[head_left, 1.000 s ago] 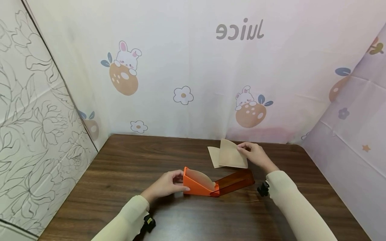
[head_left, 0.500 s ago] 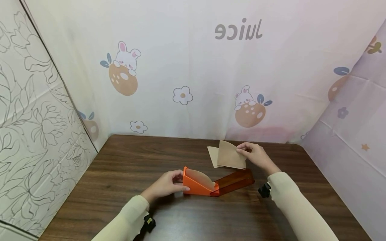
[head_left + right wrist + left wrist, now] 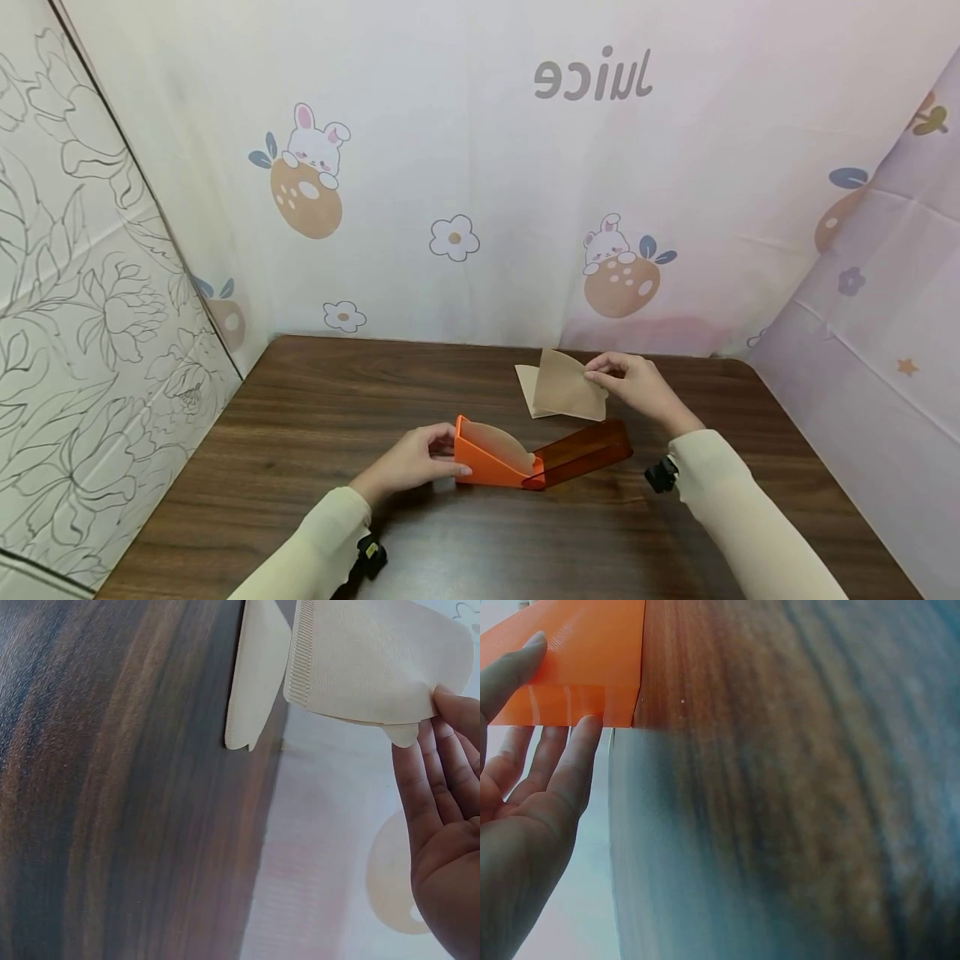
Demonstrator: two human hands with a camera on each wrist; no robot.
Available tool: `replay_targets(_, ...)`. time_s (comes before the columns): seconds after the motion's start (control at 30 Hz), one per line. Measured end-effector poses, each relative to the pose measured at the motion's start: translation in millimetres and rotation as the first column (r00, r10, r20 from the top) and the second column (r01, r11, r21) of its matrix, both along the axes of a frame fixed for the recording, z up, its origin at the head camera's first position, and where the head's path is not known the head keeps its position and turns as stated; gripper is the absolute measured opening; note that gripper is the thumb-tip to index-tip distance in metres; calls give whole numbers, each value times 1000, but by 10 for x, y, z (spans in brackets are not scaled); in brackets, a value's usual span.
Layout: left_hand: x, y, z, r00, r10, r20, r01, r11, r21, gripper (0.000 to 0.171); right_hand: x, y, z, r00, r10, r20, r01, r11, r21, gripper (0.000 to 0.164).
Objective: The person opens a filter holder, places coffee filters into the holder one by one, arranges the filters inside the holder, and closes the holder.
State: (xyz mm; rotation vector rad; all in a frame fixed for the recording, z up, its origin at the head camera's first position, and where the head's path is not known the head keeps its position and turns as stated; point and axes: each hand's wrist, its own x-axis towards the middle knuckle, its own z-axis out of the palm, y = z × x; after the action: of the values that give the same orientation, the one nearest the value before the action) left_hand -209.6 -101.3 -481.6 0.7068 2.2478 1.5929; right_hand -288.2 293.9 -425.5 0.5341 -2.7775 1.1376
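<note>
- Tabletop (image 3: 360, 379), dark, wood-grained
- Orange holder (image 3: 483, 463), inner paper (image 3: 495, 443) within, gripped at 9 o'clock by left hand (image 3: 412, 458)
- Amber lid (image 3: 587, 454), at holder's 3 o'clock
- Tan sheet (image 3: 566, 387), between holder's 1 and 2 o'clock, pinched by right hand (image 3: 636, 387)
- Second sheet (image 3: 527, 389), partly hidden behind it

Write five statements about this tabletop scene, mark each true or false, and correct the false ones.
1. The right hand pinches tan paper. True.
2. The left hand touches nothing. False: it grips the orange holder.
3. In the head view, the translucent cover extends right of the orange holder. True.
4. The orange holder contains no paper. False: a round-topped sheet stands inside it.
5. Another tan sheet lies on the table. True.
</note>
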Motion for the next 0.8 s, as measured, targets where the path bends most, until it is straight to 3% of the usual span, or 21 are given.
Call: replay_targets(0.8,5,5,-3,1000,5,-1,-5,1000,-7,32,234,-218,386,990,129,-66,-131,991,-32,9)
